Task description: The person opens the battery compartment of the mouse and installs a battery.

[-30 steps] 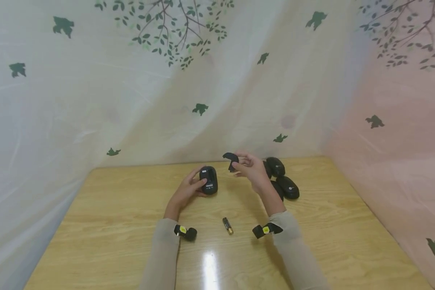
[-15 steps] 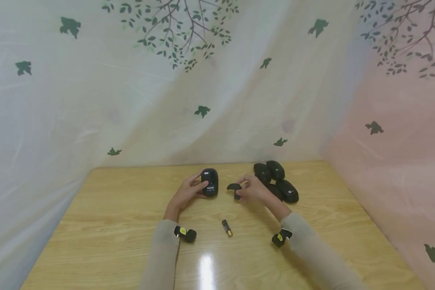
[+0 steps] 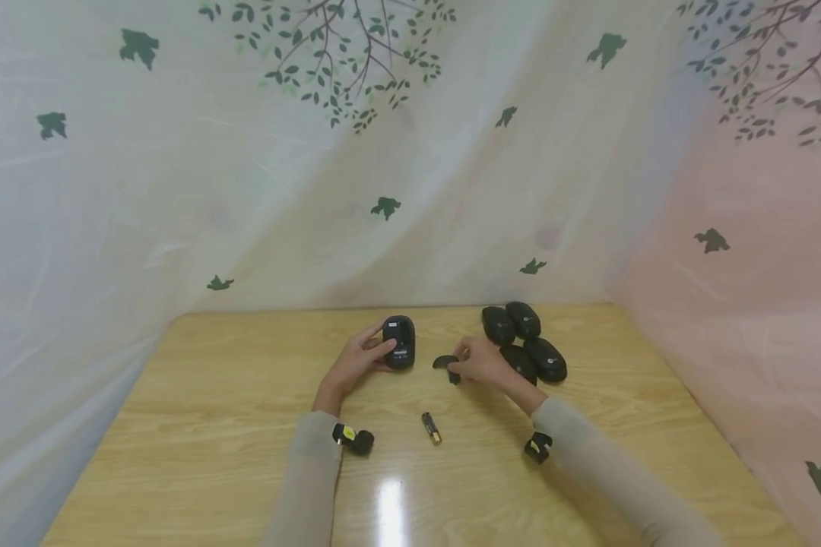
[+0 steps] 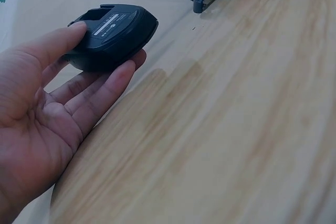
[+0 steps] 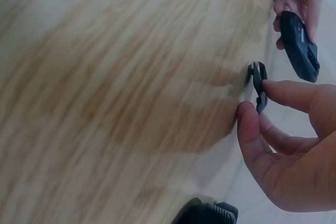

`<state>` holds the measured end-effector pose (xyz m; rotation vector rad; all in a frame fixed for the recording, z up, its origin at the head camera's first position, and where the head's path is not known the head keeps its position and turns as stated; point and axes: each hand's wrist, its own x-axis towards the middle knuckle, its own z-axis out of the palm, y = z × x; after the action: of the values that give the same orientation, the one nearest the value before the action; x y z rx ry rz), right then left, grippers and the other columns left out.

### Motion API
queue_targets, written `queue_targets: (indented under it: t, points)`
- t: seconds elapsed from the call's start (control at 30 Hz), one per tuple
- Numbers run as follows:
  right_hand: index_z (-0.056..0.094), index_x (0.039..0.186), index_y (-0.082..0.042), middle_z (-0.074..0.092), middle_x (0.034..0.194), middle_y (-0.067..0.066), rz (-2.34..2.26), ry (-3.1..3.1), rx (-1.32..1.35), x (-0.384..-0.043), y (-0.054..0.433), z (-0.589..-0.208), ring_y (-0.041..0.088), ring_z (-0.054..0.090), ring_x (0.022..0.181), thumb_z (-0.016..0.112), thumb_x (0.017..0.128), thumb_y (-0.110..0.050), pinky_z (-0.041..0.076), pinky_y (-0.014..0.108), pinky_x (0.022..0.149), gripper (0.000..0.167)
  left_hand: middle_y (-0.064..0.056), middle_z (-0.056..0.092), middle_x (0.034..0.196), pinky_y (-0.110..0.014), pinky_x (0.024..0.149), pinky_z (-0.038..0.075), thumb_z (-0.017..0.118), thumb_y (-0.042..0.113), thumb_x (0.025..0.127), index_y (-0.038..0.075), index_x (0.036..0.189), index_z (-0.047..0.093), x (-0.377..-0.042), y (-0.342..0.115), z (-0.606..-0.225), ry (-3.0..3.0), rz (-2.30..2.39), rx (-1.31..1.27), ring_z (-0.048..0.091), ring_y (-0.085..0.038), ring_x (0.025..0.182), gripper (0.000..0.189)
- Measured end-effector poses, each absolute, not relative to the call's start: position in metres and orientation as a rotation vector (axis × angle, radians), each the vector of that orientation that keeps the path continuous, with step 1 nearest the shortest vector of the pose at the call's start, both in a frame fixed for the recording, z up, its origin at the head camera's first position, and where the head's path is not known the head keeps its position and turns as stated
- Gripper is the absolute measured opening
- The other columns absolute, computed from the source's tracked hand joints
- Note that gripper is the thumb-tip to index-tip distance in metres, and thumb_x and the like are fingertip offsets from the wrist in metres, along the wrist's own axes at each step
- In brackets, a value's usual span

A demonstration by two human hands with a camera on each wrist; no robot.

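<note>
My left hand (image 3: 359, 359) grips a black computer mouse (image 3: 400, 343), its underside turned up, thumb across the label and fingers beneath. In the left wrist view the mouse (image 4: 113, 36) shows an open battery compartment at its far end. The thumb and fingers of my right hand (image 3: 480, 360) pinch a black battery cover (image 3: 445, 362), curved with a narrow tongue, low over the table. The right wrist view has the cover (image 5: 259, 85) edge-on between the fingertips. Nearer me on the wood lies an AA battery (image 3: 431, 428), black with a copper end.
Several more black mice (image 3: 546, 359) sit clustered just beyond and right of my right hand. The wooden table (image 3: 212, 410) ends at the back against a pale curtain (image 3: 301, 228) with leaf and bird prints. Each wrist wears a small camera.
My right hand has come down toward the table with the battery cover, uncovering more of the clustered mice. The left hand keeps the mouse nearly in place.
</note>
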<state>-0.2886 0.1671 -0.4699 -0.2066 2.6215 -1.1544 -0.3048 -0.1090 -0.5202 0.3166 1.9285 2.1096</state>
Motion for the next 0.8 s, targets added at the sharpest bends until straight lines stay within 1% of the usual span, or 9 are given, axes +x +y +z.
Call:
queue_targets:
  t: [0.13,0.33,0.47,0.53,0.6,0.67,0.73,0.8]
  points:
    - [0.066,0.099,-0.001,0.065,0.075,0.007,-1.12,2.618,-0.211,-0.286,0.167,-0.472,0.014,0.056,0.056,0.074,0.093,-0.011,0.043,0.022,0.049,0.014,-0.038,0.059,0.132,-0.041,0.081,0.064,0.066,0.015,0.1,0.013,0.159,0.037,-0.304,-0.108,-0.522,1.947,2.11,0.32,0.075,-0.026,0.089,0.065]
    - [0.065,0.1,0.001,0.066,0.071,0.006,-1.085,2.638,-0.229,-0.286,0.165,-0.469,0.014,0.057,0.054,0.074,0.093,-0.011,0.042,0.02,0.047,0.016,-0.038,0.057,0.134,-0.042,0.082,0.064,0.066,0.014,0.1,0.013,0.158,0.037,-0.307,-0.108,-0.521,1.951,2.1,0.324,0.074,-0.027,0.096,0.065]
    - [0.065,0.102,0.002,0.066,0.068,0.008,-1.055,2.654,-0.215,-0.286,0.162,-0.467,0.013,0.054,0.051,0.075,0.092,-0.01,0.04,0.02,0.046,0.018,-0.039,0.058,0.133,-0.044,0.083,0.064,0.065,0.013,0.1,0.013,0.158,0.037,-0.307,-0.109,-0.521,1.947,2.102,0.339,0.074,-0.029,0.096,0.065]
    - [0.066,0.104,0.001,0.068,0.068,0.009,-0.995,2.676,-0.216,-0.286,0.161,-0.464,0.014,0.056,0.051,0.075,0.092,-0.012,0.041,0.021,0.047,0.02,-0.039,0.058,0.132,-0.044,0.082,0.064,0.065,0.013,0.1,0.012,0.158,0.037,-0.306,-0.109,-0.52,1.946,2.101,0.339,0.074,-0.028,0.096,0.064]
    - [0.067,0.107,-0.001,0.069,0.074,0.008,-0.926,2.7,-0.233,-0.284,0.162,-0.458,0.015,0.059,0.056,0.076,0.092,-0.015,0.043,0.023,0.05,0.023,-0.039,0.058,0.132,-0.043,0.082,0.064,0.065,0.013,0.1,0.013,0.158,0.037,-0.305,-0.108,-0.52,1.942,2.101,0.337,0.074,-0.028,0.096,0.064]
    - [0.069,0.11,-0.003,0.07,0.081,0.007,-0.872,2.718,-0.309,-0.283,0.162,-0.451,0.015,0.062,0.064,0.076,0.092,-0.018,0.047,0.025,0.056,0.025,-0.038,0.059,0.132,-0.042,0.082,0.064,0.065,0.013,0.1,0.013,0.158,0.038,-0.304,-0.107,-0.52,1.948,2.097,0.332,0.074,-0.027,0.097,0.064]
    - [0.069,0.112,-0.005,0.071,0.087,0.006,-0.851,2.712,-0.449,-0.281,0.162,-0.445,0.015,0.065,0.073,0.077,0.092,-0.017,0.052,0.027,0.062,0.025,-0.038,0.059,0.133,-0.042,0.081,0.064,0.065,0.014,0.101,0.013,0.159,0.037,-0.304,-0.107,-0.52,1.951,2.094,0.329,0.074,-0.027,0.097,0.065]
    - [0.069,0.114,-0.004,0.07,0.092,0.006,-0.865,2.66,-0.635,-0.278,0.161,-0.441,0.016,0.065,0.08,0.076,0.092,-0.013,0.055,0.029,0.069,0.025,-0.037,0.059,0.132,-0.041,0.081,0.064,0.065,0.014,0.1,0.013,0.158,0.037,-0.305,-0.107,-0.519,1.956,2.097,0.321,0.074,-0.027,0.096,0.064]
